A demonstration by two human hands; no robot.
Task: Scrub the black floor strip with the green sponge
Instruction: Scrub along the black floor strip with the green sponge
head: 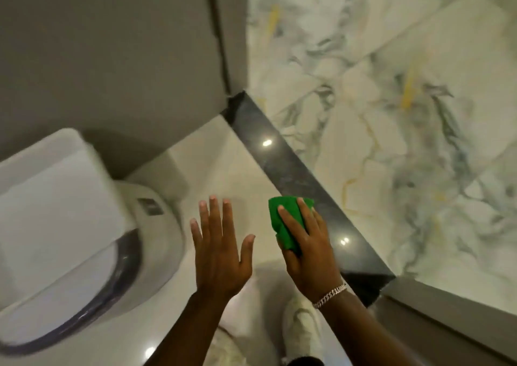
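Note:
A glossy black floor strip runs diagonally from the grey wall corner at centre down to the lower right, between cream tile and veined marble. My right hand grips a green sponge and holds it flat at the strip's left edge, partly over the cream tile. My left hand hovers open, fingers spread, over the cream tile to the left of the sponge. A silver bracelet sits on my right wrist.
A white toilet with a dark seat rim fills the lower left. Grey walls stand at the back left, and a grey door frame ends the strip at lower right. White shoes show below my arms.

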